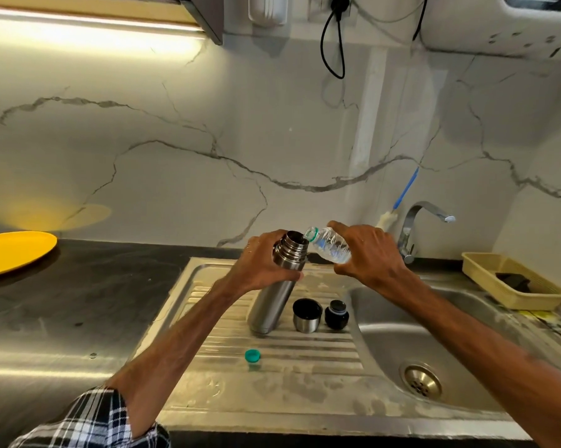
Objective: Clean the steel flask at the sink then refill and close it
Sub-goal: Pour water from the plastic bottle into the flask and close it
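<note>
The left hand (259, 263) grips the tall steel flask (274, 292); the right hand (366, 253) tips the clear plastic bottle (329, 245). Better pour slowly, mouth on mouth.

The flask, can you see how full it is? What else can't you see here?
- Steel flask, head view: water level hidden by its own wall and the left hand.
- Plastic bottle: mostly covered by the right hand.
- Yellow plate: cut off by the left edge.
- Dark thing in the basket: too unclear to name.

Flask (272, 286) on drainboard (208, 376), cup (307, 315) and stopper (336, 315) right of it
</note>
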Tool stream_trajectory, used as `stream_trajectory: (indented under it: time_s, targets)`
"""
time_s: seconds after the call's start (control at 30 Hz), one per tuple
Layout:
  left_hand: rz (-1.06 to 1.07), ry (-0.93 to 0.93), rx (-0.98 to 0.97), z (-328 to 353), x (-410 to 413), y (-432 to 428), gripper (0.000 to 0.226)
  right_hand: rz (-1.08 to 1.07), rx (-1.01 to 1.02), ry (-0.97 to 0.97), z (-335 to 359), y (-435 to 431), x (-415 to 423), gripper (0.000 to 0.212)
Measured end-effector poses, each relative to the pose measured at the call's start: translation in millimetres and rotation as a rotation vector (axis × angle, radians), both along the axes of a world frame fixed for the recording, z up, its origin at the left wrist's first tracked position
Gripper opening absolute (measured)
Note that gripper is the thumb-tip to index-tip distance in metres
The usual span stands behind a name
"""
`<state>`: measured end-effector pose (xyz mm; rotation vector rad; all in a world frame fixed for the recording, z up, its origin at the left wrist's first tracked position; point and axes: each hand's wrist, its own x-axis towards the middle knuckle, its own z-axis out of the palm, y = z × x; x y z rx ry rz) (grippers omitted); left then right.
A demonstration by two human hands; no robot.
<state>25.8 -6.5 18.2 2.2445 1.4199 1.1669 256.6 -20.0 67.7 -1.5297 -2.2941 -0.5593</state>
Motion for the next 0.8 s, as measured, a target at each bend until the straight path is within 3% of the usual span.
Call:
stream_trajectory:
  time_s: [0.8]
  targets:
    - [-0.012, 0.035, -0.016, -1.7, 4.4, -3.7, 0.085, -0.003, 0.099, -0.236, 17.5, 6.2, 7.1, 0.088]
